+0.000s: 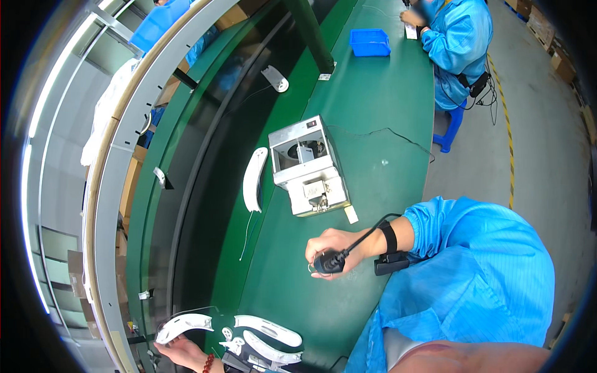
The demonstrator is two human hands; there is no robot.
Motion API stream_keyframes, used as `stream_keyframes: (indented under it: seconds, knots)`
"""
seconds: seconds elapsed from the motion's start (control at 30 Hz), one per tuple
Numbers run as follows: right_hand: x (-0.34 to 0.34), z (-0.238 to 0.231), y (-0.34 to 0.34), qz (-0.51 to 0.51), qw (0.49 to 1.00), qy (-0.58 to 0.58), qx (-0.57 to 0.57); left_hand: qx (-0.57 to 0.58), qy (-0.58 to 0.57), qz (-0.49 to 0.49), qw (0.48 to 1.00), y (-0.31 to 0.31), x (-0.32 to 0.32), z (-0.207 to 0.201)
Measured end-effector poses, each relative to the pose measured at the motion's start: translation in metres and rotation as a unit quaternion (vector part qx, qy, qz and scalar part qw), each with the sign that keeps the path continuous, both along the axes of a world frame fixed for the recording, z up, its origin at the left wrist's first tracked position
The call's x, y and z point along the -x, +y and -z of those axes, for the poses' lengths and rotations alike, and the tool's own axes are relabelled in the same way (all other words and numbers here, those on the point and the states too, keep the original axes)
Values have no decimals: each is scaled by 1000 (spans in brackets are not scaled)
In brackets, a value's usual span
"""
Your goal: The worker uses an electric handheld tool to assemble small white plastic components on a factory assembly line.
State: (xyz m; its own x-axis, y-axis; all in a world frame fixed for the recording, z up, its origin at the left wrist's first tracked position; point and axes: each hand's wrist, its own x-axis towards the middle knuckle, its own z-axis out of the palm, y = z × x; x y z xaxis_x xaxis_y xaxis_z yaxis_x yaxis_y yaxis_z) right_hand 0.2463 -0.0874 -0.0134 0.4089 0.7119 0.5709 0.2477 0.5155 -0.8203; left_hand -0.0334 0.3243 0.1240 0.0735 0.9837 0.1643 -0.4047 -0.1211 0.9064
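Observation:
At the lower left, my left hand (pixel 186 353) has its fingers under and against a white curved plastic shell (pixel 185 323) with a thin wire. My right hand (pixel 333 252) is closed around a black corded electric screwdriver (pixel 328 263), seen from its cable end; its tip is hidden. Beside my left hand lie two more curved white shells, one long (pixel 268 329) and one nearer (pixel 268 349), with small white parts (pixel 231 340) next to them. Beyond my right hand stands a silver metal screw feeder (pixel 309 165). Another curved shell (pixel 254 179) with a trailing wire rests to its left.
A dark conveyor belt (pixel 208 248) runs along the green table (pixel 385 99), carrying a white part (pixel 275 79) farther up. A blue bin (pixel 370 43) sits at the far end. A co-worker in a blue smock (pixel 460 37) works at the far right. A black cable (pixel 410 140) crosses the table.

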Motion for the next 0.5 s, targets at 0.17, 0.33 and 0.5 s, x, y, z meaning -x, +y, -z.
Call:
stream_keyframes:
  seconds: [0.17, 0.33, 0.5]
  knots:
    - [-2, 5, 3, 3, 995, 74, 73, 15, 62, 155, 986, -81, -20, -39]
    - [-14, 2, -14, 31, 987, 146, 56, -6, 165, 357, 920, -170, -69, -32]
    - [-32, -29, -24, 34, 973, 219, -60, -68, 356, 626, 691, -234, -43, -6]
